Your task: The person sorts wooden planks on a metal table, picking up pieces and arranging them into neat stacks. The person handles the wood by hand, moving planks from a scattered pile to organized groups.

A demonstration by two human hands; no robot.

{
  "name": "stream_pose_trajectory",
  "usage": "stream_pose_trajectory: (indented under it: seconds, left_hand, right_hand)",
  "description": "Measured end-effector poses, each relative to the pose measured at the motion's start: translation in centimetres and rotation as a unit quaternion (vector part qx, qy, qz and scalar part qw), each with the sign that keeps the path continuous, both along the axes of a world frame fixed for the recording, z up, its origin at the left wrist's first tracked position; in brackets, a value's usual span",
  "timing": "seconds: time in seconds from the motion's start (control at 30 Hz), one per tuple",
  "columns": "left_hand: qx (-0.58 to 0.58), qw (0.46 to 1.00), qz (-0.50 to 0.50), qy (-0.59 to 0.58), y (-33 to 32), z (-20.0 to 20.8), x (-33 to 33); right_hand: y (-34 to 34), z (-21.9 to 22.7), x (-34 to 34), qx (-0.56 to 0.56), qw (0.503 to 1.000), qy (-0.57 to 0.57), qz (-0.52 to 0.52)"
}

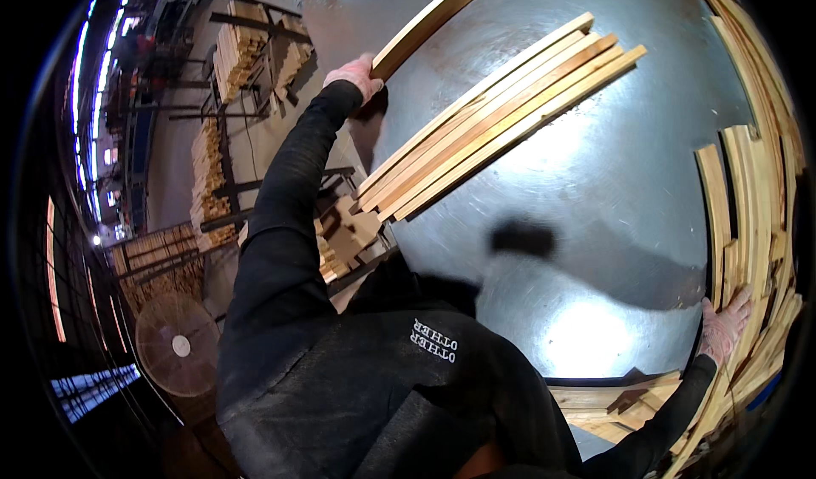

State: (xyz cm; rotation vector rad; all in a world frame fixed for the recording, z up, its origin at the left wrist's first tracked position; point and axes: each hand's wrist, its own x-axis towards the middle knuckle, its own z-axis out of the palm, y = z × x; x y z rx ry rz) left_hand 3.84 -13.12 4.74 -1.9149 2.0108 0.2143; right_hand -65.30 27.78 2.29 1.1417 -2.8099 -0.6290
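Note:
My left hand (355, 78), in a thin pale glove, is closed on the near end of a long wooden board (442, 13), which runs up past the top edge of view. Beside that board, several wooden strips (501, 118) lie together in a slanting bundle on a grey metal table (552, 190). At far right my gloved right hand (724, 328) rests against a pile of wooden strips (741, 215), its thumb and fingers apart. Its palm side is hidden, as are parts of the strips beneath it.
Stacks of cut wood (240, 50) stand on dark metal racks at the left. A round fan (176, 345) is at lower left. More boards (612, 398) lie along the table's near edge. Dark shadows fall across the shiny table top.

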Motion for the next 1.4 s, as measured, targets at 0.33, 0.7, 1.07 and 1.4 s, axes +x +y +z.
stream_pose_trajectory:
  seconds: [0.33,0.7,1.07,1.4]
  left_hand:
    - [-0.201,0.874,-0.167,0.410,20.1,4.0,-6.8]
    - [-0.171,0.858,-0.317,0.366,19.8,0.5,-20.4]
    - [-0.138,0.922,-0.295,0.211,17.4,0.2,-14.9]
    - [0.361,0.688,-0.002,0.629,29.0,-8.7,-24.3]
  right_hand:
    - [-6.4,-1.2,-6.4,-0.123,0.962,-0.234,0.069]
    - [-16.8,2.9,-1.3,0.002,0.983,-0.174,-0.060]
    - [-13.9,1.9,10.1,-0.010,0.978,-0.173,-0.115]
    - [-1.0,0.6,30.8,-0.164,0.917,-0.333,-0.144]
